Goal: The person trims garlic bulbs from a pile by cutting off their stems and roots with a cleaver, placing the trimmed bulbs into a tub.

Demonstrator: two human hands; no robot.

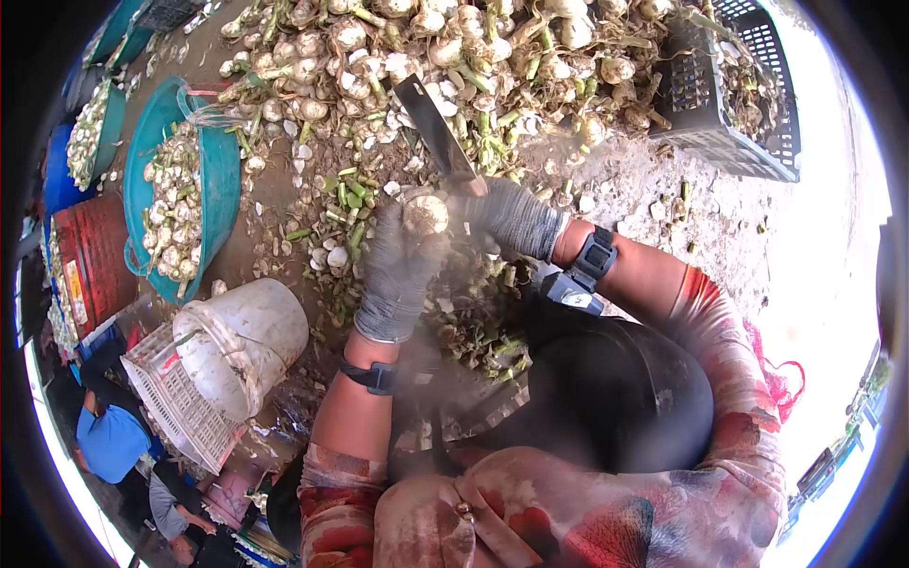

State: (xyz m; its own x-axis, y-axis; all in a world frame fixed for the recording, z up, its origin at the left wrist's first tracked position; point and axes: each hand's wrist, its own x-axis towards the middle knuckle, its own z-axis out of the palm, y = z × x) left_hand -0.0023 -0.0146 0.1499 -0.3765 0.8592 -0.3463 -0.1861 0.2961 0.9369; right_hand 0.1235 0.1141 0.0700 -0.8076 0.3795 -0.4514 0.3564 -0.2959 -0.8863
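My left hand (398,270), in a grey glove, is closed around a garlic bulb (426,216) whose pale round end faces up. Beside it, my right hand (516,218), also gloved in grey, grips a knife (436,128) with a broad dark blade pointing up and away toward the heap. The knife's handle is mostly hidden in the glove. Cut green stem pieces (352,194) and loose peel lie on the ground just left of and below my hands.
A large heap of garlic with stems (454,47) spreads ahead. A dark plastic crate (729,142) stands at the right. On the left are a teal basin (222,180) of trimmed bulbs, a white bucket (251,331) and a red bucket (95,256). Other people (114,440) sit at lower left.
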